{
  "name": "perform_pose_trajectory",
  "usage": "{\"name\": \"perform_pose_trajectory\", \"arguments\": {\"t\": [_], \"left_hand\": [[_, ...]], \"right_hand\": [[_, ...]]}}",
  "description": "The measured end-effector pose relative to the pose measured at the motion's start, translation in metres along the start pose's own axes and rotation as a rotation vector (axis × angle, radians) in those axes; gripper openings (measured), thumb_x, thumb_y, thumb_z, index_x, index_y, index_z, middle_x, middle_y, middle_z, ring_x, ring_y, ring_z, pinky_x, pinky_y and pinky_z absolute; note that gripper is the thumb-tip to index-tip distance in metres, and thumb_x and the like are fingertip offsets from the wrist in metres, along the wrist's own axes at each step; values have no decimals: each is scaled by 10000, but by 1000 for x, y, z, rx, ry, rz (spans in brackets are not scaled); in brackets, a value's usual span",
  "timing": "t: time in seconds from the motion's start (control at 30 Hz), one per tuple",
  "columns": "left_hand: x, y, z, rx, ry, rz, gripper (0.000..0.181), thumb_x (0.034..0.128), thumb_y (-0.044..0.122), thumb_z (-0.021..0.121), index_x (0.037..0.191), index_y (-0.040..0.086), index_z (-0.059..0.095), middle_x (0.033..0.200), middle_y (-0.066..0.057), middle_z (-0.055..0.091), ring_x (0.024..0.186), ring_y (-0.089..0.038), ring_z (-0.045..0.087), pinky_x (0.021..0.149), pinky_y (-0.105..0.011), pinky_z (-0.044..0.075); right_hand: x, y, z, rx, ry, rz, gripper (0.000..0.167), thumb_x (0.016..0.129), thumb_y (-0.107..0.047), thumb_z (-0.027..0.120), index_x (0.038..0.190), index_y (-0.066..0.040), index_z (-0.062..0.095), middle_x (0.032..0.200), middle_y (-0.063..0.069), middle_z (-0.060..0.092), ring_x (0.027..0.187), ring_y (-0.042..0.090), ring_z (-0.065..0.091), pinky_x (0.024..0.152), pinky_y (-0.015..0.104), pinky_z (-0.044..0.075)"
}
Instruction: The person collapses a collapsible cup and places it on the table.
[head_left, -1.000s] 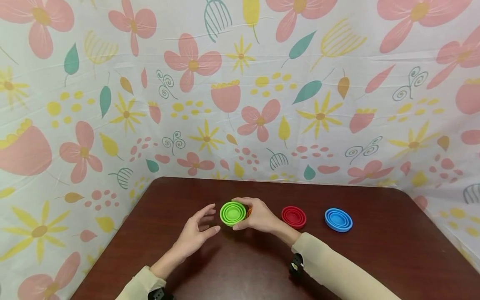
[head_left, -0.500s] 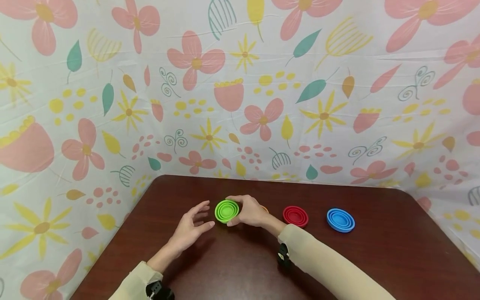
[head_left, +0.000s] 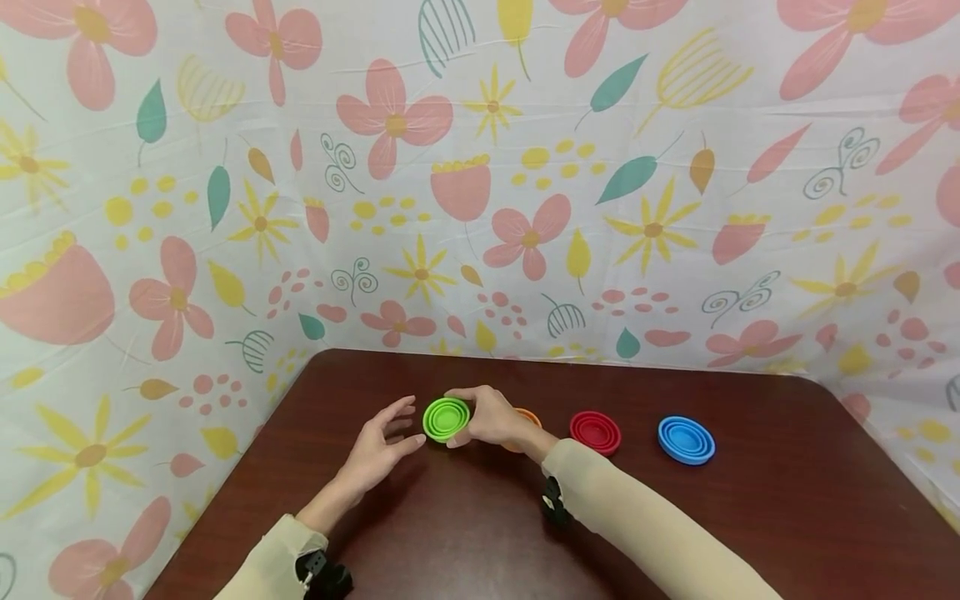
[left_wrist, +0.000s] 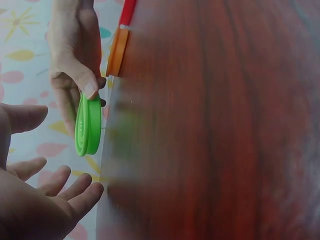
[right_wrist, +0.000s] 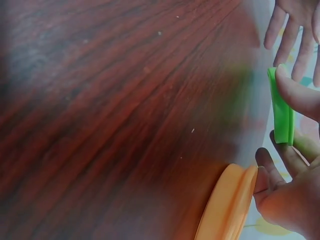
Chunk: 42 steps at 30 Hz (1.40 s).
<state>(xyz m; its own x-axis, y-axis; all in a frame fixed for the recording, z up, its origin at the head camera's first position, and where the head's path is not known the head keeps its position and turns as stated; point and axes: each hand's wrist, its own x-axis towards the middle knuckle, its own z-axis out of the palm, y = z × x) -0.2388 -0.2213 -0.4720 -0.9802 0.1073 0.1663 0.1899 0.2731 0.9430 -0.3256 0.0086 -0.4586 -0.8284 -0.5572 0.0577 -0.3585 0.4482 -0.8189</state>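
Observation:
A round green collapsible cup point(head_left: 446, 419), folded flat into concentric rings, is pinched at its right side by my right hand point(head_left: 491, 417), thumb on the near edge and fingers on the far edge. In the left wrist view the green cup point(left_wrist: 88, 125) stands on edge, off the dark tabletop. My left hand point(head_left: 375, 454) waits to its left with fingers spread and relaxed, apart from the cup. Behind my right hand, partly hidden, lies an orange collapsible cup point(head_left: 529, 417), seen close up in the right wrist view as an orange rim point(right_wrist: 225, 205).
To the right on the brown table point(head_left: 480, 533) lie a red collapsible cup point(head_left: 596, 432) and a blue collapsible cup point(head_left: 686, 440), both flat. A flowered cloth point(head_left: 525, 167) hangs behind the table and along its left side.
My right hand has carried the green cup a little to the left, uncovering part of the orange cup. My left hand has shifted slightly left and stays open beside it.

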Motion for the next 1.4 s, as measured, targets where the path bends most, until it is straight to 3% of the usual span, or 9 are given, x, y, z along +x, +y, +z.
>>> {"name": "perform_pose_trajectory", "arguments": {"t": [0.47,0.87,1.2,1.4], "left_hand": [[1,3,-3,4,-2,11,670,963,44,751,1570,56,469,1508,-251,496,1379,-440,496,1151,-610,394],[2,4,-4,0,-6,10,662,966,56,753,1567,58,476,1515,-246,494,1384,-436,492,1150,-600,400],[1,5,-3,-3,-6,8,658,965,61,753,1563,50,479,1517,-252,491,1382,-450,493,1150,-597,402],[2,4,-3,-3,-4,10,657,968,59,751,1564,47,476,1515,-258,491,1377,-457,500,1143,-600,409]], "right_hand": [[5,1,8,-54,-28,22,818,691,-124,1003,1428,-51,655,1393,75,663,1318,291,554,1099,489,465],[9,3,7,-51,-47,47,850,685,-110,1008,1445,-35,635,1428,93,639,1346,299,538,1114,473,461],[11,6,1,-176,-93,-27,782,697,-141,1005,1398,-46,673,1285,104,661,1193,300,587,1060,484,482],[15,6,-2,-187,-127,-50,791,690,-122,1003,1402,-32,670,1315,105,695,1267,326,578,1099,516,459]]}}
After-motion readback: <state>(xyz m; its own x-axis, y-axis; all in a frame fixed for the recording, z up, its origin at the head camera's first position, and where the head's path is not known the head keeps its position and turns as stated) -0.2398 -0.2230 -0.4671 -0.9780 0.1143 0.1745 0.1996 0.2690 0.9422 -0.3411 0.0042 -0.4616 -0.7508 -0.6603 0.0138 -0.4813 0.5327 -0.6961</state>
